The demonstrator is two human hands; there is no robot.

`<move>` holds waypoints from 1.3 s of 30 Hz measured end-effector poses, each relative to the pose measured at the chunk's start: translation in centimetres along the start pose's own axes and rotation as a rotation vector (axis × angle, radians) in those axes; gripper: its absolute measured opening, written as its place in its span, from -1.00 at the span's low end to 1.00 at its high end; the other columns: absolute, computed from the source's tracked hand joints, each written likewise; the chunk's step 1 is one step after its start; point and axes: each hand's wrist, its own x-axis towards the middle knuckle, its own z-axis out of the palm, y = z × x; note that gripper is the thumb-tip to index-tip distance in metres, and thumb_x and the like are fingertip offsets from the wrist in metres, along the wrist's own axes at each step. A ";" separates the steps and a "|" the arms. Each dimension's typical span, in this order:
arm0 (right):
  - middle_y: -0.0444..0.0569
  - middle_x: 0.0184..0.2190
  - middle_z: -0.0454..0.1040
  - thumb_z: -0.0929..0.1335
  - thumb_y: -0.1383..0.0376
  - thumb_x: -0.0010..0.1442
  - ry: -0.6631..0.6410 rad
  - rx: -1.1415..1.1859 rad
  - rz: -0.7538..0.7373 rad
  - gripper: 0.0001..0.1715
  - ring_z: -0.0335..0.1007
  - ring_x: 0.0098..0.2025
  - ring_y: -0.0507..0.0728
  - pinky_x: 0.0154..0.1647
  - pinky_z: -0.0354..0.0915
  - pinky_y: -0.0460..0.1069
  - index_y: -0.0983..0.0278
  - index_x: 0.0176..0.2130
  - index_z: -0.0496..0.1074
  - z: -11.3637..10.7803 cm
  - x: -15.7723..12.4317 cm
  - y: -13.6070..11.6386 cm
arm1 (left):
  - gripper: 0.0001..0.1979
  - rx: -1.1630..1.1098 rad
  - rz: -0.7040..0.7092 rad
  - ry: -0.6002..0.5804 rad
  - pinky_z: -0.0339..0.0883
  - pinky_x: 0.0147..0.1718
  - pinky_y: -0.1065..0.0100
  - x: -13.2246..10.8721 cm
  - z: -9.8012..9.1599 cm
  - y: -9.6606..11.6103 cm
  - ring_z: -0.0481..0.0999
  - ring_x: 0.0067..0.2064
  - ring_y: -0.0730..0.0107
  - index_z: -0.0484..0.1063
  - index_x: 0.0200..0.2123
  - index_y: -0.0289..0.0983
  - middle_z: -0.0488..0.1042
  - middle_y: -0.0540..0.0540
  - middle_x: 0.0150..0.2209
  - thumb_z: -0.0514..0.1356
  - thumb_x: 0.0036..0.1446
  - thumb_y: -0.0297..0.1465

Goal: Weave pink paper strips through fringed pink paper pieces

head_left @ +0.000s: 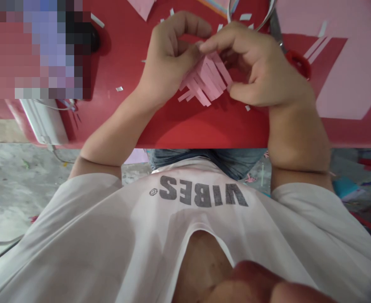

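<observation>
Both my hands hold one piece of pink paper (204, 80) cut into a fringe of several strips, just above a red table (185, 126). My left hand (169, 54) pinches its upper left part between thumb and curled fingers. My right hand (258, 63) grips the upper right part, with its fingers bent over the strips. The loose ends of the strips hang toward me between the two hands.
A large pink sheet (352, 71) lies on the table at the right. Red-handled scissors (295, 61) lie beyond my right hand. Small paper scraps (119, 89) are scattered about. A white power strip (43, 122) sits at the table's left edge.
</observation>
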 end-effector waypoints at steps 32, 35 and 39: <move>-0.16 -0.29 0.64 0.53 -0.05 0.27 0.487 -0.085 -0.049 -0.80 0.52 -0.29 0.20 -0.27 0.43 0.15 -0.07 -0.15 0.66 2.2 0.6 2.3 | -0.75 0.001 0.133 -0.106 0.38 -0.18 0.36 0.6 -1.2 1.3 0.57 -0.12 0.33 0.63 -0.09 -0.36 0.60 -0.13 -0.17 0.25 0.34 -0.30; -0.17 -0.31 0.64 0.55 -0.09 0.23 0.597 0.007 -0.096 -0.75 0.53 -0.32 0.19 -0.32 0.44 0.14 -0.08 -0.15 0.68 2.2 0.9 2.4 | -0.69 -0.166 -0.048 -0.074 0.17 -0.43 0.40 0.5 -0.3 3.5 0.47 -0.34 0.45 0.59 -0.07 -0.31 0.50 -0.06 -0.30 0.10 0.22 -0.45; -0.16 -0.34 0.64 0.53 -0.15 0.24 0.741 0.021 -0.142 -0.68 0.53 -0.35 0.17 -0.34 0.45 0.13 -0.04 -0.19 0.68 1.7 1.2 2.1 | -0.51 -0.014 0.224 -0.093 0.32 -0.16 0.35 0.5 0.3 5.7 0.55 -0.09 0.38 0.56 -0.02 -0.38 0.54 -0.07 -0.13 0.23 0.19 -0.09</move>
